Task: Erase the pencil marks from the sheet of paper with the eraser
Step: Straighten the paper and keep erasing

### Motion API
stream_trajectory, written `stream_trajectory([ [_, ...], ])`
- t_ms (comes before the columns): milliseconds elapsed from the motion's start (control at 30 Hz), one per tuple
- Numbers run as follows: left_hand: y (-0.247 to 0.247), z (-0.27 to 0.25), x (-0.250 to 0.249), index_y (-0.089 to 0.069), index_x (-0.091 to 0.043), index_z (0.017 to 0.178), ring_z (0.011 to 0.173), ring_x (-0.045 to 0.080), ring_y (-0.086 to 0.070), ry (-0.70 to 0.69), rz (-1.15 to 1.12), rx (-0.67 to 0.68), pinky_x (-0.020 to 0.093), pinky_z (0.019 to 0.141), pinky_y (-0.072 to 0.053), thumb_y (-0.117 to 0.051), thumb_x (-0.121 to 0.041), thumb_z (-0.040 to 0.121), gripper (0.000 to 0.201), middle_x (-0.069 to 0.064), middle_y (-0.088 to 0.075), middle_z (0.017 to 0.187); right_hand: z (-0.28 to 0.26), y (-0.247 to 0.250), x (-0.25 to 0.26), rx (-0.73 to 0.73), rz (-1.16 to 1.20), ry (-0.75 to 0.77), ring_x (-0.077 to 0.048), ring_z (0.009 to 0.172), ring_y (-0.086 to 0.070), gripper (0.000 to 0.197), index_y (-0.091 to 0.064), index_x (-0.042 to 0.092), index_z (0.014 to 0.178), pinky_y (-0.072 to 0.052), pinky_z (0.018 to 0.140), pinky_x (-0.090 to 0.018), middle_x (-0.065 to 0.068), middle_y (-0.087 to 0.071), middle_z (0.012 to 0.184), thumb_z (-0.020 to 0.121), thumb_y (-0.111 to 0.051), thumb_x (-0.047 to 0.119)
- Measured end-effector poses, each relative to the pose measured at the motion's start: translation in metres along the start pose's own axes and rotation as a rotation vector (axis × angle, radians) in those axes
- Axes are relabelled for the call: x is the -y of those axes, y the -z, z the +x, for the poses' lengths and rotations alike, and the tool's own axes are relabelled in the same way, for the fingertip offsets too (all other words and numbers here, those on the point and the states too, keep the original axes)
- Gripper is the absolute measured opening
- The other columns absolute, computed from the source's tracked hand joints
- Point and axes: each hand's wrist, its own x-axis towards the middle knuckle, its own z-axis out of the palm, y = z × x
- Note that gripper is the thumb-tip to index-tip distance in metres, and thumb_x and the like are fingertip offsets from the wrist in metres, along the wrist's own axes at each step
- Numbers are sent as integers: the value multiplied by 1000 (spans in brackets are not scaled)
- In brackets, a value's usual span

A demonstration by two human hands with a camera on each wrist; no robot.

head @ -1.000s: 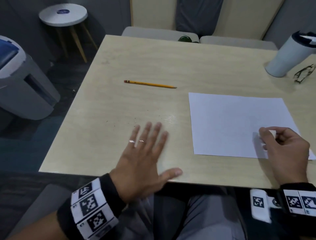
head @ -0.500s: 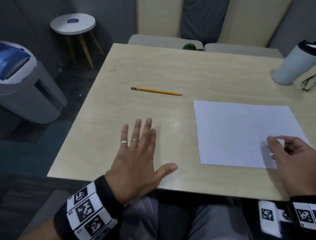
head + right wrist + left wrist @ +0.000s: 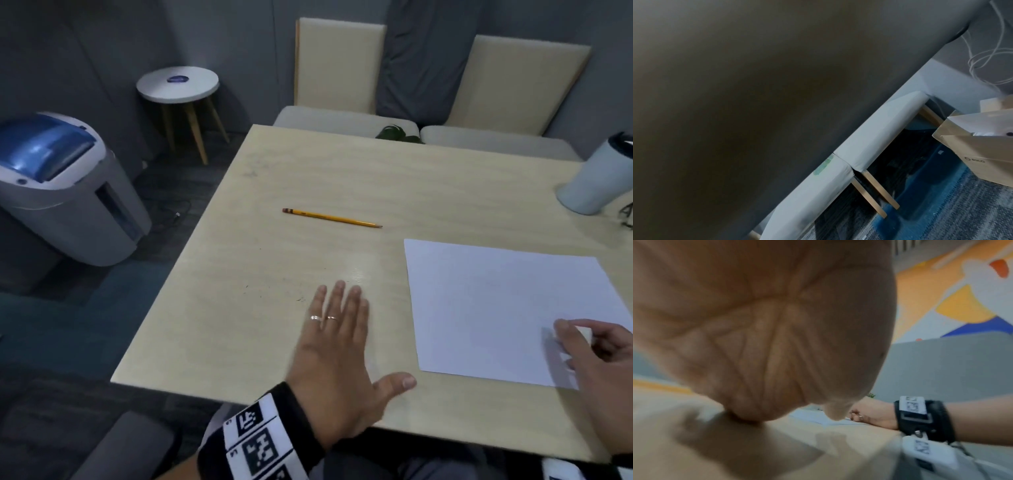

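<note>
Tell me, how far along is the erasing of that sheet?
Looks nearly done: the sheet of paper appears blank from the head view, though faint marks could be too small to see. In hand: the right hand rests curled on the sheet's near right corner, probably round the eraser, which is hidden. The left hand lies flat on the table, beside crumbs. Left: perhaps clearing those; the pencil lies untouched.

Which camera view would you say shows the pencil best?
The head view: the whole pencil lies unobstructed on the table. In the left wrist view the left hand blocks it; the right wrist view shows only floor and furniture.
</note>
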Motion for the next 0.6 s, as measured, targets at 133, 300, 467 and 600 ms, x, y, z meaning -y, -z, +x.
stream_trajectory([
  [133, 8, 5, -10, 22, -4, 160, 152, 40, 36, 41, -96, -152, 60, 123, 18, 0, -87, 93, 109, 18, 37, 165, -2, -11, 15, 41, -23, 65, -23, 65, -64, 14, -74, 20, 92, -48, 59, -17, -22, -67, 84, 97, -78, 32],
  [300, -32, 14, -48, -43, -19, 160, 156, 33, -31, -391, -144, -179, 54, 116, -23, -23, -84, 98, 93, 5, -32, 170, -1, -14, 15, 47, -18, 55, -28, 68, -54, 10, -75, 18, 89, -41, 57, -18, -2, -54, 68, 97, -78, 22],
  [467, -51, 19, -54, -56, -9, 151, 148, 39, -43, -389, -85, -308, 60, 112, -29, -25, -85, 97, 98, 9, -41, 165, -9, -5, 22, -21, 98, 3, -10, 56, -57, 3, -75, 14, 99, -49, 59, -16, 15, -58, 62, 98, -77, 16],
  [600, -49, 16, -52, -66, -5, 140, 141, 44, -51, -386, -71, -335, 63, 111, -29, -26, -83, 98, 96, 14, -50, 158, -27, 17, 28, -106, 66, -12, -17, 65, -65, 4, -79, 18, 97, -52, 58, -13, -15, -73, 87, 96, -79, 22],
])
